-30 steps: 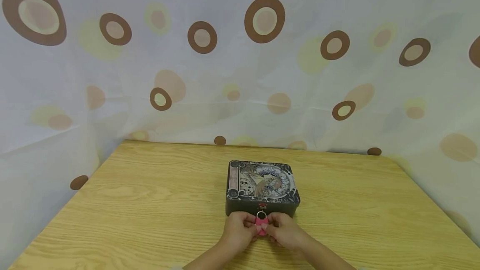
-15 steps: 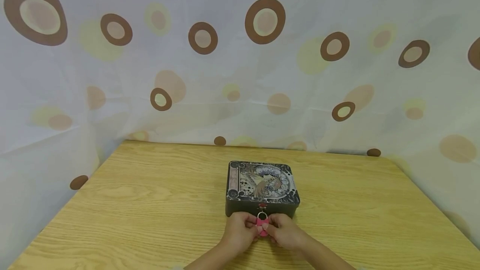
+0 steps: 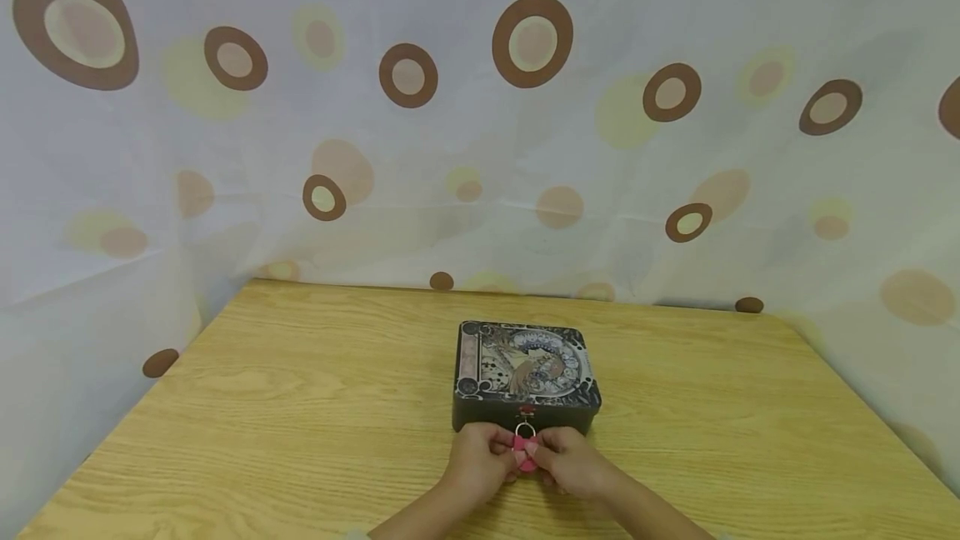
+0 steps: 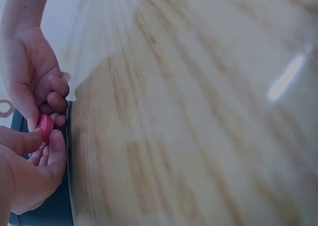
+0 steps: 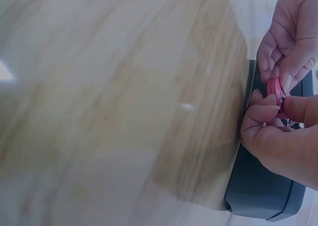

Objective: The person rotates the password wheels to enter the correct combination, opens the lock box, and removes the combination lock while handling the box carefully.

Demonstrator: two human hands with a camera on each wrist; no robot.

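A pink padlock (image 3: 526, 452) with a silver shackle (image 3: 525, 430) is at the front of a dark box (image 3: 525, 365), just below its red latch (image 3: 527, 411). My left hand (image 3: 478, 461) pinches the padlock from the left, and my right hand (image 3: 572, 463) pinches it from the right, both thumbs on its face. In the left wrist view the pink body (image 4: 46, 127) shows edge-on between both hands' fingers. The right wrist view shows the padlock (image 5: 276, 90) in front of the black box side (image 5: 258, 186). Fingers partly cover its body; whether the shackle is locked, I cannot tell.
The box has an ornate picture lid and sits on a wood-grain table (image 3: 300, 407). Behind and along both sides hangs a pale curtain (image 3: 450, 140) with brown, yellow and peach circles. Wood surface extends left and right of the box.
Both hands keep their hold on the padlock. The right thumb has shifted slightly up on the padlock's face. The box has not moved.
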